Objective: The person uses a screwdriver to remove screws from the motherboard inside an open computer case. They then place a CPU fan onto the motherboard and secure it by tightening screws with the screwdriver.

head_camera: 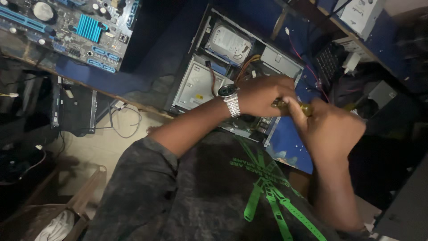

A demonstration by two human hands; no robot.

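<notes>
A blue desk (147, 82) runs across the upper part of the view, seen from above by a person in a dark grey shirt with a green print. An open computer case (209, 85) lies on the desk near its front edge, its inside facing up. A silver hard drive (229, 42) sits in the case's far part, with a grey metal drive cage (194, 85) beside it and orange and red cables (247, 64) running between them. At the desk's far left corner lies a loose motherboard (76, 29) with blue slots and a ribbed blue heat sink. At the far right, a white box (361, 13) stands on a shelf above a dark keyboard (327, 60).

Both hands meet over the near right part of the case, just above the desk's front edge. The left hand (263, 93), with a silver wristwatch (229, 96) on its wrist, is curled with its fingers together around the front of a yellowish screwdriver handle (292, 106). The right hand (330, 129) grips the same handle from the other side, its fingers clamped about its rear end. Only a short stretch of the handle shows, in the gap between the two hands; its shaft and tip are hidden beneath the left hand. The right hand is blurred.
</notes>
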